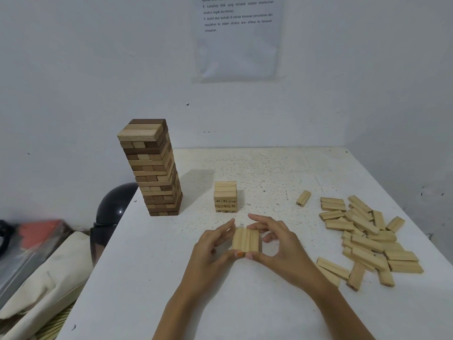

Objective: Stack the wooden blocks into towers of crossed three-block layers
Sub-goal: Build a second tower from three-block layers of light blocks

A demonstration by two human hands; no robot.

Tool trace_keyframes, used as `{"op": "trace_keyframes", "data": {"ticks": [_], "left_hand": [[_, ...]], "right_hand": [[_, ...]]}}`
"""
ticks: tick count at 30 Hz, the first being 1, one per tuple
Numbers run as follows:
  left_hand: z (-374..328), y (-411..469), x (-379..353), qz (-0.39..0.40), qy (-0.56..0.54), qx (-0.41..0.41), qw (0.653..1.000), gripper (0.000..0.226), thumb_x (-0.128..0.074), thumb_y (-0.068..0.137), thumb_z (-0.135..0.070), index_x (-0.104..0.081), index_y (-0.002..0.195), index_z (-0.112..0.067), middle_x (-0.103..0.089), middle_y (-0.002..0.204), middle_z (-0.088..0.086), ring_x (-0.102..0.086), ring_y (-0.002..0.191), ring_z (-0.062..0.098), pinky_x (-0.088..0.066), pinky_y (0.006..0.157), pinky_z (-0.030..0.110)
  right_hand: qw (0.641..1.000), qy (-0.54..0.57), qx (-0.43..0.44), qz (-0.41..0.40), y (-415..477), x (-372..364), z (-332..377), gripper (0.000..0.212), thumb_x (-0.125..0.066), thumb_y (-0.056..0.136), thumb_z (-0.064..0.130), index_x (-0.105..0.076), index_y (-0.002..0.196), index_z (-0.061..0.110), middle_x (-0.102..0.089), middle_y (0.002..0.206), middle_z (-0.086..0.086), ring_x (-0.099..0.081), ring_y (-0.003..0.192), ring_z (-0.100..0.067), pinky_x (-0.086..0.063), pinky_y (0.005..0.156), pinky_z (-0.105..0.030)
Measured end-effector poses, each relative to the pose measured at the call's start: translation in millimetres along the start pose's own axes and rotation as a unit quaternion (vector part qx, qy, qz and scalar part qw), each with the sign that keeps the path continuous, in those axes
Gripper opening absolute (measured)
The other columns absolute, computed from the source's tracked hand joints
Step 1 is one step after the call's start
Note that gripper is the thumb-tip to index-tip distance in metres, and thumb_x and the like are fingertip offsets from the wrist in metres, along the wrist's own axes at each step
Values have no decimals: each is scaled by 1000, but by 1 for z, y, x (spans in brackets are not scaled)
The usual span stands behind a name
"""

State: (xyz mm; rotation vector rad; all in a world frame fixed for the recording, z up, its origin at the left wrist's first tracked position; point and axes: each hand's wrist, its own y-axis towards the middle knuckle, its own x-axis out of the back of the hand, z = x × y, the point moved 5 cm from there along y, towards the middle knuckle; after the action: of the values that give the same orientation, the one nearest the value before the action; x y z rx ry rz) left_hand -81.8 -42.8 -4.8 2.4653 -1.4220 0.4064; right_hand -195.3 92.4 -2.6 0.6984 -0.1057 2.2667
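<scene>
Our left hand [215, 251] and right hand [282, 246] close in from either side on a three-block layer [245, 240], three pale blocks lying side by side. Both thumbs press its near end while the fingers line its flanks, so each hand pinches the set. We cannot tell whether it rests on the white tabletop [147, 290] or hangs just above it. Just beyond it stands a short pale tower [225, 196] with numbers on its block ends. To the far left, near the tabletop's edge, rises a tall tower [153, 168] of mixed dark and light blocks. A loose pile of blocks [367, 239] lies to our right, with a single block [303, 198] apart from it.
</scene>
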Motion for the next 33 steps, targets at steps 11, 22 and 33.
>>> {"op": "trace_keyframes", "data": {"ticks": [11, 22, 33], "left_hand": [[-28, 40, 33, -64, 63, -81, 993, 65, -71, 85, -18, -41, 141, -35, -58, 129, -10, -51, 118, -9, -36, 79, 6], [-14, 89, 49, -71, 55, -58, 994, 62, -68, 88, -13, -41, 141, -31, -57, 132, -12, -49, 120, -9, -36, 79, 7], [-8, 99, 49, -63, 63, -46, 995, 62, -67, 89, -17, -40, 142, -32, -56, 132, -13, -47, 120, -11, -35, 80, 4]], "right_hand": [[999, 9, 44, 18, 54, 23, 47, 71, -84, 71, 28, -47, 128, 48, -58, 116, 23, -49, 106, 2, -40, 90, -10], [998, 14, 44, 33, 110, 9, 43, 68, -82, 74, 25, -48, 130, 40, -59, 118, 21, -46, 115, 1, -39, 95, -16], [998, -4, 35, 43, 122, 6, 35, 67, -81, 75, 28, -46, 131, 43, -57, 122, 17, -38, 117, 10, -33, 99, -17]]}}
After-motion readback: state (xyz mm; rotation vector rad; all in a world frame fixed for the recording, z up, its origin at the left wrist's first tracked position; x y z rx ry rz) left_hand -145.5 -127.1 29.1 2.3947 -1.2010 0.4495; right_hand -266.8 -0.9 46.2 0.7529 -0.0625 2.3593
